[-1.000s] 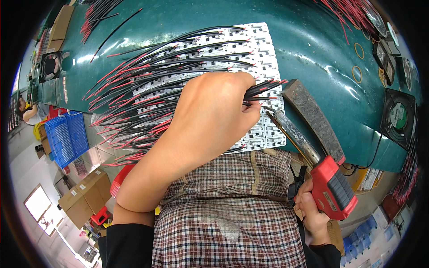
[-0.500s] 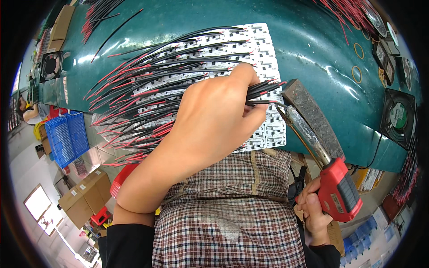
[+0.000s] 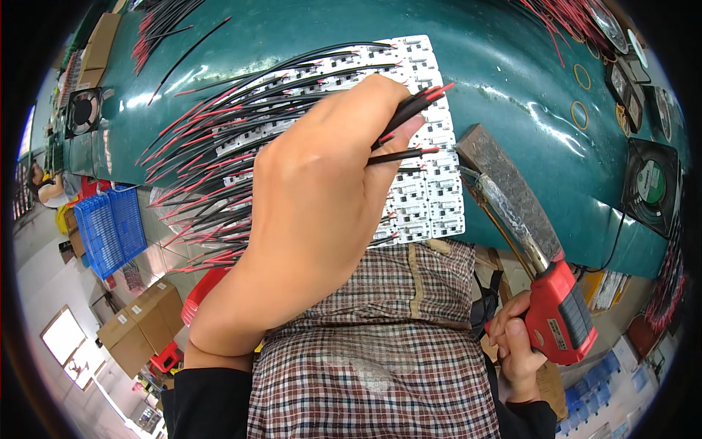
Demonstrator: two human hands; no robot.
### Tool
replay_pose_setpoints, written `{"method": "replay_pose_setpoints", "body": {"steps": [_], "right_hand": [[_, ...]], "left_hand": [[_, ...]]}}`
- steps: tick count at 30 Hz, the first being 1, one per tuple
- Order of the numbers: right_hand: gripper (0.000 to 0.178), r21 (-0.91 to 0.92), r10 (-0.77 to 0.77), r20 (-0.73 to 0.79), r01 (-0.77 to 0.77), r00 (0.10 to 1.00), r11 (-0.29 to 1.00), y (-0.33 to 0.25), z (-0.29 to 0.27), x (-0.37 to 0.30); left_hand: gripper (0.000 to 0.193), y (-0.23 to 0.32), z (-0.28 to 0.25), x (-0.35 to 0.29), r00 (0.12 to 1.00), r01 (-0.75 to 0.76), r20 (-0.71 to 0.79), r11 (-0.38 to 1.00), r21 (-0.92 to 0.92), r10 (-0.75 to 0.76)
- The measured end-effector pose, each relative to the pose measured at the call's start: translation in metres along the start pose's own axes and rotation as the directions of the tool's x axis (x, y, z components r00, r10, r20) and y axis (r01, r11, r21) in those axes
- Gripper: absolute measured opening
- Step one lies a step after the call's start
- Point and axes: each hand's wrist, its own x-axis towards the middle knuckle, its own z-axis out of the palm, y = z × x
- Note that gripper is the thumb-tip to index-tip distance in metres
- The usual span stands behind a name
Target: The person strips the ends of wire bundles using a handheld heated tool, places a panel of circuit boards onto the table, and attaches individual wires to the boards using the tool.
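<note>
Wires (image 3: 409, 132) pinched in raised left hand (image 3: 314, 212), right hand (image 3: 515, 347) gripping soldering iron (image 3: 537, 271)

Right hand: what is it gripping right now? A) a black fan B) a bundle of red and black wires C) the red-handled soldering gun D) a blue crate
C: the right hand is wrapped around the handle of the red soldering gun, whose tip points toward the white boards; the left hand pinches the wires.

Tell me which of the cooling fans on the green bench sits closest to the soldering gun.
The black fan at the bench's right edge, just beyond the red soldering gun in the right hand. The other fan lies far left.
</note>
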Motion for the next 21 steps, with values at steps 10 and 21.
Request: {"method": "replay_pose_setpoints", "body": {"steps": [10, 21], "right_hand": [[0.026, -0.019, -0.017, -0.001, 0.017, 1.0, 1.0, 0.001, 0.0, -0.002], [0.023, -0.025, 0.012, -0.025, -0.013, 1.0, 1.0, 0.001, -0.001, -0.005]], "left_hand": [[0.009, -0.007, 0.004, 0.0, 0.926, 0.35, 0.298, 0.827, -0.44, -0.233], [0.014, -0.008, 0.001, 0.005, 0.871, 0.438, 0.399, 0.818, -0.373, -0.285]]}}
